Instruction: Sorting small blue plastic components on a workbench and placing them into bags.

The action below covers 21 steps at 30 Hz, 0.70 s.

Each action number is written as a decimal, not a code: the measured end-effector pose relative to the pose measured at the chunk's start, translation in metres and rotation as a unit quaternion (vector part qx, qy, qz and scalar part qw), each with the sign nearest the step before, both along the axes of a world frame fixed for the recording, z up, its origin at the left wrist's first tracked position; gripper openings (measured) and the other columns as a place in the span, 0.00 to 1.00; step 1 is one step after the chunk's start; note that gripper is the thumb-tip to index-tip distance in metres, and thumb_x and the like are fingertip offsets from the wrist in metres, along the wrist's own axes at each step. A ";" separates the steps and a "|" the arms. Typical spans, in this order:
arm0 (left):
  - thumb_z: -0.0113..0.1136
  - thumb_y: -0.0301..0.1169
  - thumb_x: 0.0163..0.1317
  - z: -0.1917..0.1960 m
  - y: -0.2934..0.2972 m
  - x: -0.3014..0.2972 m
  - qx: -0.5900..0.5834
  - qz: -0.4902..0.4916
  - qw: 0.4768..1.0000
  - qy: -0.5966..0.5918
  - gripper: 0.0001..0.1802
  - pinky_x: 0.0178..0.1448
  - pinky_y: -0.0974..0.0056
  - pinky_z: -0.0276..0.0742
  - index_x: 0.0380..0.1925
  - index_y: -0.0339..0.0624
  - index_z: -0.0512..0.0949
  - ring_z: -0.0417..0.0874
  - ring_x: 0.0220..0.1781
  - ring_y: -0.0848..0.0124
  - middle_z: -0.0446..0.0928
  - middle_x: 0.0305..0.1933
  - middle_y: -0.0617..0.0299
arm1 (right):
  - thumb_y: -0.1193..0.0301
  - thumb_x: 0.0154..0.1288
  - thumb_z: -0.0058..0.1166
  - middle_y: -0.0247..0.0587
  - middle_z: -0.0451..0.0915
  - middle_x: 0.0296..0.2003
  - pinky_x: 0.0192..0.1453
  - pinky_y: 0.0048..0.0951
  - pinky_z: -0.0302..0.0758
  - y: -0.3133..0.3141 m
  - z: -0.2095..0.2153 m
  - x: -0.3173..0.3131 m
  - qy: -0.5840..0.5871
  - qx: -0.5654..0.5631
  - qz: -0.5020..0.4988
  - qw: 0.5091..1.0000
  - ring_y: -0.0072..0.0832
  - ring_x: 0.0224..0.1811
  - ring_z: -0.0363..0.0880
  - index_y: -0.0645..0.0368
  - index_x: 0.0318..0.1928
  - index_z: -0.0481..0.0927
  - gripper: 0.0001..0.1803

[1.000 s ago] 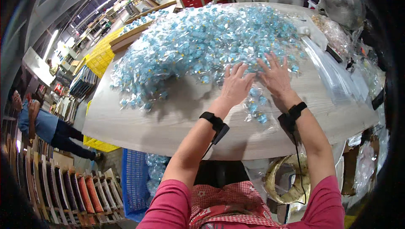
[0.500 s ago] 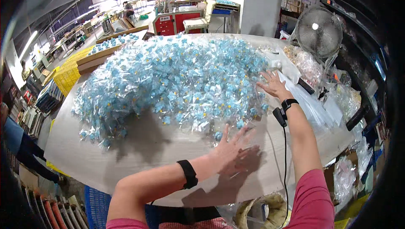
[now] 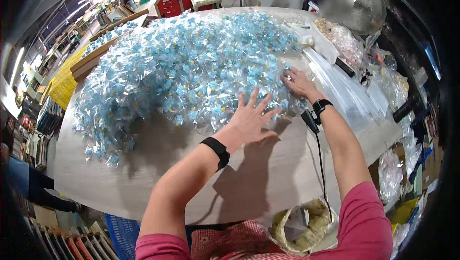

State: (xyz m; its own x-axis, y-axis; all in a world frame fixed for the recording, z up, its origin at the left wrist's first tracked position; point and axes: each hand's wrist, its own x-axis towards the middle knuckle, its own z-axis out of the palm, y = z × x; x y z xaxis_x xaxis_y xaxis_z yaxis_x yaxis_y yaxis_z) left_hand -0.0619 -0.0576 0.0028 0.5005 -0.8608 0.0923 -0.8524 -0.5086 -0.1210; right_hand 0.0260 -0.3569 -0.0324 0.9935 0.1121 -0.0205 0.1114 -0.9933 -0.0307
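Note:
A broad heap of small light-blue pieces in clear plastic wrappers, dotted with yellow, covers the far half of the pale table. My left hand is spread over the heap's near edge, fingers apart and palm down, holding nothing. At the heap's right edge lies my right hand, its fingers bent loosely against the wrapped pieces and apart from one another. A black band circles each wrist, and a cable runs down from the right one.
Flat clear plastic sleeves lie right of the heap, beside a black-ended tool. A fan stands at the back right. Yellow crates and a wooden tray line the left. A roll-shaped ring sits by the near edge.
My left hand has moved forward from bare tabletop onto the heap's near edge. My right hand has shifted slightly left, and the pieces at the right edge have been pushed inward. The view has tilted down.

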 end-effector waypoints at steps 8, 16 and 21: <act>0.53 0.56 0.67 0.002 0.051 -0.059 0.001 0.005 1.000 0.011 0.31 0.74 0.35 0.55 0.69 0.70 0.64 0.55 0.76 0.45 0.55 0.77 0.60 | 0.38 0.71 0.34 0.34 0.52 0.76 0.72 0.74 0.44 0.078 0.033 -0.152 0.004 0.096 -0.143 0.985 0.48 0.77 0.48 0.34 0.73 0.61 0.34; 0.51 0.52 0.69 0.017 0.093 -0.100 0.055 0.059 0.997 0.010 0.28 0.79 0.36 0.46 0.69 0.71 0.63 0.55 0.77 0.57 0.57 0.76 0.64 | 0.36 0.70 0.35 0.35 0.53 0.76 0.74 0.71 0.44 0.055 0.022 -0.194 0.002 0.126 -0.057 0.990 0.48 0.77 0.49 0.36 0.73 0.60 0.37; 0.50 0.49 0.71 0.021 0.090 -0.112 -0.096 0.035 0.994 0.048 0.27 0.77 0.38 0.49 0.69 0.63 0.65 0.56 0.77 0.54 0.60 0.74 0.60 | 0.38 0.69 0.41 0.34 0.53 0.76 0.74 0.68 0.47 0.027 0.015 -0.185 -0.039 0.173 0.002 0.984 0.47 0.77 0.49 0.35 0.74 0.57 0.38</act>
